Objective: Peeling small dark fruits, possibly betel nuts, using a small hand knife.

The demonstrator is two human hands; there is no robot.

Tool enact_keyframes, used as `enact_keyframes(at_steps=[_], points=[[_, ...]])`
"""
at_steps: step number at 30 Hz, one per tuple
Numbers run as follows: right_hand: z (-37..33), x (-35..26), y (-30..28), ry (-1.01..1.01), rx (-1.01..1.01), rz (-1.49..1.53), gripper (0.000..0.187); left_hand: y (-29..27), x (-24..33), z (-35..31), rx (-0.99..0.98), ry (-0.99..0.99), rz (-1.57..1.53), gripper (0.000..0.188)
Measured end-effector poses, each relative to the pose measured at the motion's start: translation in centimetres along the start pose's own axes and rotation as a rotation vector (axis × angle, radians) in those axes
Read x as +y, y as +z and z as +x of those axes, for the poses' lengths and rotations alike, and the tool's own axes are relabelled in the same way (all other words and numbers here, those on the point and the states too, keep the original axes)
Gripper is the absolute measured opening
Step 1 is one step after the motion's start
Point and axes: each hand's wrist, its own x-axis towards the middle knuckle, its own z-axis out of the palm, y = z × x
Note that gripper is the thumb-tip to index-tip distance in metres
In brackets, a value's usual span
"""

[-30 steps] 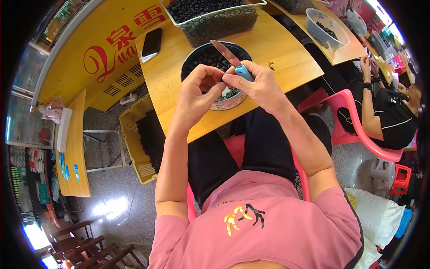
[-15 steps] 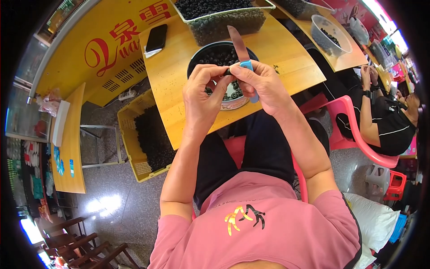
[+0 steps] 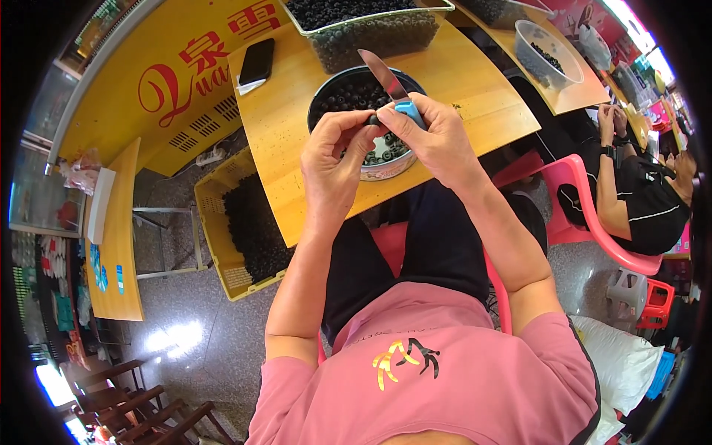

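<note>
My left hand [image 3: 330,152] pinches a small dark round piece [image 3: 374,119], perhaps a fruit or nut, between thumb and fingertips. My right hand [image 3: 443,144] is closed around the blue handle of a knife [image 3: 386,77]. Its blade slants up and to the left, away from the piece, while my right thumb and finger meet at the piece's edge. Both hands are held over a round bowl [image 3: 315,104]. Dark round pieces fill its far part, and greenish-dark ones lie nearer my hands. My hands hide part of the bowl.
A clear tub [image 3: 371,49] heaped with dark pieces stands behind the bowl on the wooden table [image 3: 475,96]. A phone [image 3: 256,61] lies at left. Below the table's left edge, a yellow crate [image 3: 208,215] holds dark pieces. Two people sit at right near a pink chair [image 3: 578,194].
The knife's blade has swung to the left and tilts more. My right fingers have shifted round the handle, covering more of it. My left hand stays nearly in place with its piece.
</note>
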Motion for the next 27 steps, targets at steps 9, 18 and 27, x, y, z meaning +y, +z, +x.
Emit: enact_keyframes(at_steps=[9, 18, 27], points=[[-0.5, 0.3, -1.0, -0.561, 0.048, -0.643, 0.017, -0.5, -0.6, 0.3, -0.030, -0.130, -0.363, 0.019], [-0.2, 0.7, -1.1, -0.690, 0.076, -0.766, 0.019, -0.5, -0.6, 0.2, -0.074, -0.196, -0.455, 0.020], [0.3, 1.4, -1.6, -0.769, 0.041, -0.736, 0.021, -1.5, -1.1, 0.4, -0.184, -0.285, -0.651, 0.016]])
